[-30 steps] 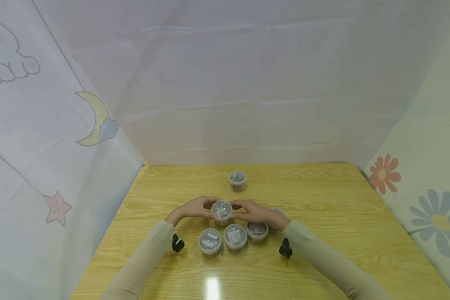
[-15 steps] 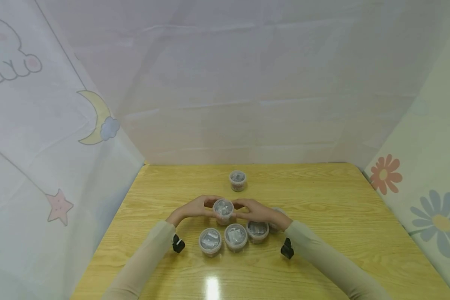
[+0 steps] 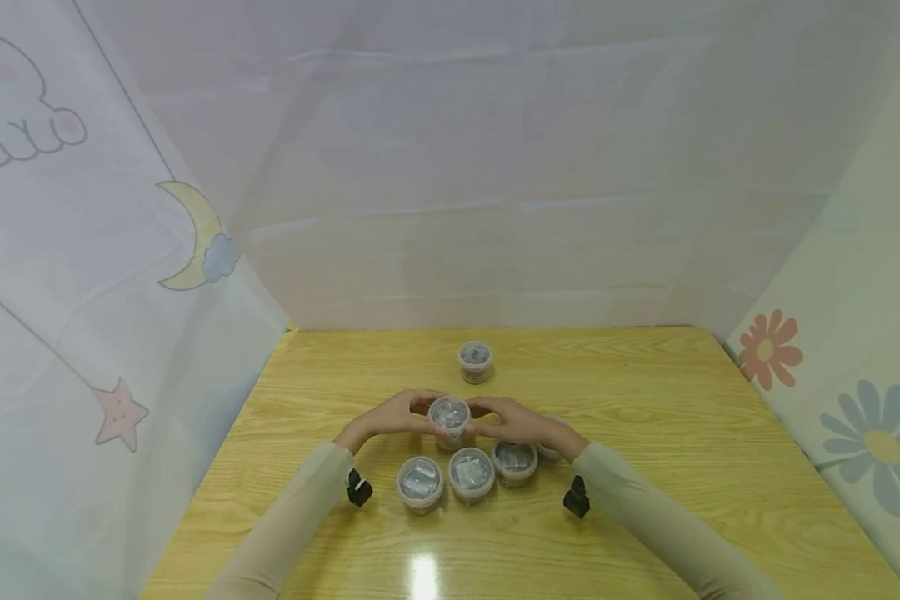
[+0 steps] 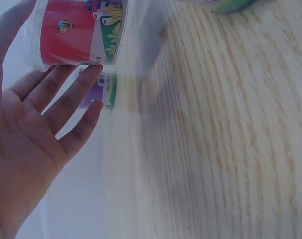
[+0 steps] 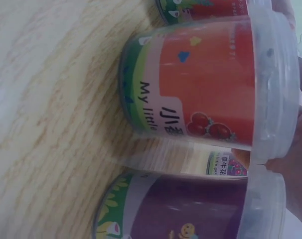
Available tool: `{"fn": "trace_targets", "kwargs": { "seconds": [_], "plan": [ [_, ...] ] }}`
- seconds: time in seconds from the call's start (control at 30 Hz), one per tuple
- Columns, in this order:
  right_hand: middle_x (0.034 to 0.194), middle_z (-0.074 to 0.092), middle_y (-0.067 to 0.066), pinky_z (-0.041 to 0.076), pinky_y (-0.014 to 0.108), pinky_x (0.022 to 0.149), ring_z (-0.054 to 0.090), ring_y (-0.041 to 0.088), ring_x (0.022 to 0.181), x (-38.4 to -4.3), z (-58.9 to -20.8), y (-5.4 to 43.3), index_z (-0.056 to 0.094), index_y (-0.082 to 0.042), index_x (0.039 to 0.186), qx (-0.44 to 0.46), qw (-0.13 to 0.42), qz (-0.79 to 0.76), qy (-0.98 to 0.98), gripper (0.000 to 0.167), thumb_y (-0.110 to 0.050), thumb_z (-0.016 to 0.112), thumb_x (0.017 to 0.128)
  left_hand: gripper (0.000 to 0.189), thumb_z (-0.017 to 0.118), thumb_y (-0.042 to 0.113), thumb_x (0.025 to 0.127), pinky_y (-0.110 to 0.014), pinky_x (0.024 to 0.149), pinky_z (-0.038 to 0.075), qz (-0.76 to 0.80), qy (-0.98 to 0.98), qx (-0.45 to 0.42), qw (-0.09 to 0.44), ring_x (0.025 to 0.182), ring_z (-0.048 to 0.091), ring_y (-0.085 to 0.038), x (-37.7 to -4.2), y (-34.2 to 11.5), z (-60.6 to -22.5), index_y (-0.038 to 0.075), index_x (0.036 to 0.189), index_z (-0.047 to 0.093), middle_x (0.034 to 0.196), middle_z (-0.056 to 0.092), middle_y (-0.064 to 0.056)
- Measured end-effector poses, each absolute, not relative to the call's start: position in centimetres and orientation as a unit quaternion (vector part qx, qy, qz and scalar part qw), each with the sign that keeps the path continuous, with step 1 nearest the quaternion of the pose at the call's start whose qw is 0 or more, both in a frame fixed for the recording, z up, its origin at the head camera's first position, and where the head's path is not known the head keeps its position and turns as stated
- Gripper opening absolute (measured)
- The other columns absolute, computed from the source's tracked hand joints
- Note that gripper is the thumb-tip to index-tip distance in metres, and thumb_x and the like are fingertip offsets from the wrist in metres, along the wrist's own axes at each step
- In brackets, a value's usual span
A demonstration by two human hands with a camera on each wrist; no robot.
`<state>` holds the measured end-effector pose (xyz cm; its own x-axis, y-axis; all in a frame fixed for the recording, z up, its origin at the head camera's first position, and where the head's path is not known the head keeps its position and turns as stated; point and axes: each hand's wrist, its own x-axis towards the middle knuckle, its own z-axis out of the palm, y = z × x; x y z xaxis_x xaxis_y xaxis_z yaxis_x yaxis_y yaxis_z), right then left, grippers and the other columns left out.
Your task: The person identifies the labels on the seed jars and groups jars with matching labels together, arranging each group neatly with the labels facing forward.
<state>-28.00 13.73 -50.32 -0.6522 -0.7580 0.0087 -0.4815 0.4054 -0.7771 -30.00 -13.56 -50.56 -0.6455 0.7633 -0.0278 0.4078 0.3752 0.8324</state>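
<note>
Both hands hold one small clear-lidded plastic tub between them, over the middle of the wooden table. My left hand grips its left side and my right hand its right side, thumbs toward me. In the left wrist view the held tub has a red printed label with a bee, and the left hand has its fingers along the tub's side. The right wrist view shows an orange tub with tomatoes on its label, in front of the right hand, which is mostly hidden there.
Nearer me stand a left tub, a middle tub and a right tub. Another tub is partly hidden behind the right wrist. A far tub stands toward the table's back edge. Printed fabric walls enclose the table.
The held tub and both hands have shifted very slightly to the right. The standing tubs stay in place.
</note>
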Motion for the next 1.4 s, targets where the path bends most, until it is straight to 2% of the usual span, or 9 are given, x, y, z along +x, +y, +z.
{"fn": "trace_targets", "kwargs": {
  "seconds": [0.27, 0.5, 0.87, 1.23, 1.4],
  "plan": [
    [0.132, 0.051, 0.005, 0.039, 0.048, 0.101, 0.048, 0.024, 0.122, -28.0, -49.7, 13.8, 0.040, -0.017, 0.139, -0.361, 0.175, -0.397, 0.825, 0.052, -0.036, 0.055, 0.093, 0.057, 0.068, 0.041, 0.083, -0.040, 0.101, 0.040, 0.436, 0.800, 0.351, 0.214, 0.119, 0.050, -0.012, -30.3, -13.4, -50.3, 0.032, 0.135, 0.046, 0.132, 0.051, 0.012],
    [0.131, 0.052, 0.005, 0.039, 0.048, 0.101, 0.049, 0.023, 0.121, -27.8, -49.4, 13.7, 0.037, -0.016, 0.141, -0.352, 0.169, -0.395, 0.831, 0.055, -0.034, 0.056, 0.093, 0.056, 0.069, 0.028, 0.084, -0.040, 0.099, 0.041, 0.447, 0.796, 0.350, 0.210, 0.118, 0.051, -0.014, -30.1, -13.0, -49.9, 0.024, 0.136, 0.046, 0.132, 0.052, 0.008],
    [0.129, 0.054, 0.003, 0.039, 0.051, 0.100, 0.050, 0.022, 0.119, -27.9, -49.5, 14.2, 0.036, -0.016, 0.142, -0.353, 0.150, -0.404, 0.831, 0.061, -0.040, 0.058, 0.090, 0.055, 0.068, 0.040, 0.083, -0.040, 0.098, 0.042, 0.442, 0.798, 0.361, 0.192, 0.117, 0.052, -0.012, -30.5, -12.5, -49.9, 0.032, 0.133, 0.047, 0.130, 0.053, 0.011],
    [0.130, 0.053, 0.002, 0.039, 0.053, 0.099, 0.050, 0.022, 0.118, -28.0, -49.2, 14.6, 0.036, -0.020, 0.141, -0.352, 0.134, -0.407, 0.832, 0.062, -0.040, 0.061, 0.089, 0.055, 0.069, 0.038, 0.083, -0.039, 0.097, 0.043, 0.457, 0.792, 0.360, 0.184, 0.114, 0.053, -0.012, -30.6, -11.6, -49.6, 0.032, 0.133, 0.047, 0.129, 0.054, 0.011],
    [0.130, 0.052, 0.003, 0.040, 0.054, 0.098, 0.050, 0.024, 0.118, -28.1, -49.2, 14.7, 0.035, -0.019, 0.142, -0.358, 0.125, -0.414, 0.827, 0.061, -0.035, 0.062, 0.089, 0.057, 0.069, 0.040, 0.082, -0.038, 0.096, 0.045, 0.455, 0.796, 0.357, 0.180, 0.112, 0.055, -0.012, -30.6, -11.3, -49.4, 0.031, 0.134, 0.047, 0.129, 0.054, 0.010]
  ]
}}
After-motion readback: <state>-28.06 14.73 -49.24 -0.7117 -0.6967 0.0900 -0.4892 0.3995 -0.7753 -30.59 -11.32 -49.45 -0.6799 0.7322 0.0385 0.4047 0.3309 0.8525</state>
